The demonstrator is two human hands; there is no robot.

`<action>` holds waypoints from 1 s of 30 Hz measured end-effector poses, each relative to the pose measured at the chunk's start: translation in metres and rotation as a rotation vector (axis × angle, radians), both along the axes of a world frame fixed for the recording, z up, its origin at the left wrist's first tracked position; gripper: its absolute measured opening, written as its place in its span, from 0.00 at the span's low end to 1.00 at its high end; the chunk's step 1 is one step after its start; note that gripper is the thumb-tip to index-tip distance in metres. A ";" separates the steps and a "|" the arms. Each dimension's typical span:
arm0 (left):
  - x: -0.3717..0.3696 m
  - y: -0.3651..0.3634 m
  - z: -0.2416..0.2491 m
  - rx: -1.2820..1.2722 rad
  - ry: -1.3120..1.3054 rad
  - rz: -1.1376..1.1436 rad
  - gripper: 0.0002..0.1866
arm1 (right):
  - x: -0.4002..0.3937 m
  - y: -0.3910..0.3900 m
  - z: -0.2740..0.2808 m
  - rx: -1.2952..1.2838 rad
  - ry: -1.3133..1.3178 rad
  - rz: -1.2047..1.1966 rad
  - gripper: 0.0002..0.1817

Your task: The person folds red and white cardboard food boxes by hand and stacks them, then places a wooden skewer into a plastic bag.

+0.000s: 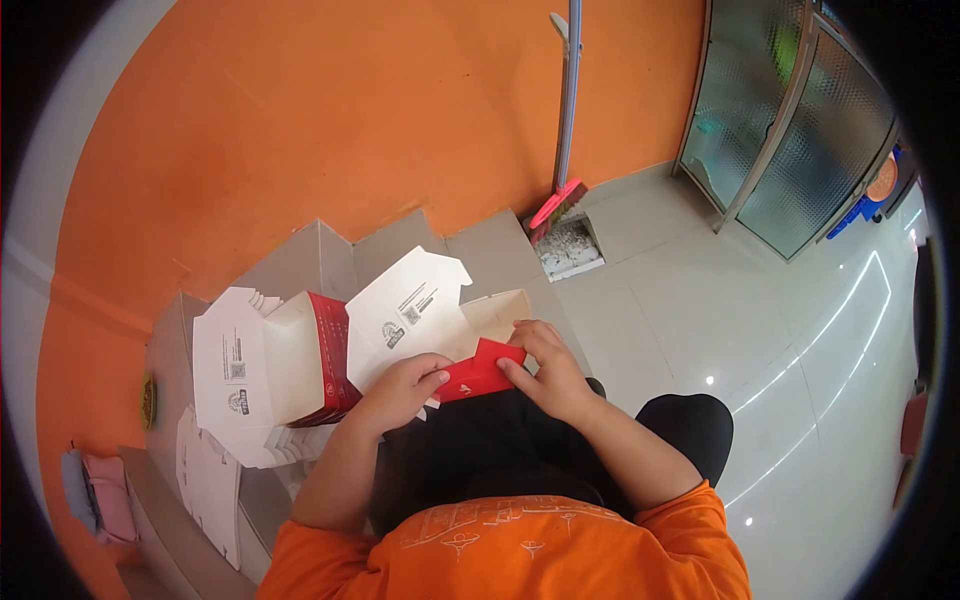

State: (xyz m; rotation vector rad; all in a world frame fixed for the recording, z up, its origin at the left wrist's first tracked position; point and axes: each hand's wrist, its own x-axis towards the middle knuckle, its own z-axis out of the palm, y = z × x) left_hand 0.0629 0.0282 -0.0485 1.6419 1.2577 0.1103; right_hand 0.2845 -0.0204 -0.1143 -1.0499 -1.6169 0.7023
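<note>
A red and white cardboard food box (pixel 480 370) sits over my lap, its red side facing me and its white printed lid flap standing up to the left. My left hand (pixel 408 388) grips the left end of the red side, thumb on the outside. At the other end, my right hand (pixel 548 372) pinches the red panel near its raised corner, with the thumb in front and fingers behind. The inside of the box is bare white card. Left of it stands a stack of nested open boxes (pixel 295 365) with white flaps and a red printed side.
Flat white card pieces (pixel 208 480) lie on the step at left. Grey tiled steps (pixel 385 240) run along an orange wall. A broom (pixel 560 205) leans there above a dustpan (pixel 575 255). Folded cloths (pixel 100 495) lie lower left. A glass-panelled cabinet (pixel 800 130) stands at right.
</note>
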 end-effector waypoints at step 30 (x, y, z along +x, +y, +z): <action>0.023 -0.010 0.027 0.457 0.159 -0.219 0.09 | 0.008 -0.006 0.011 -0.038 -0.099 -0.057 0.07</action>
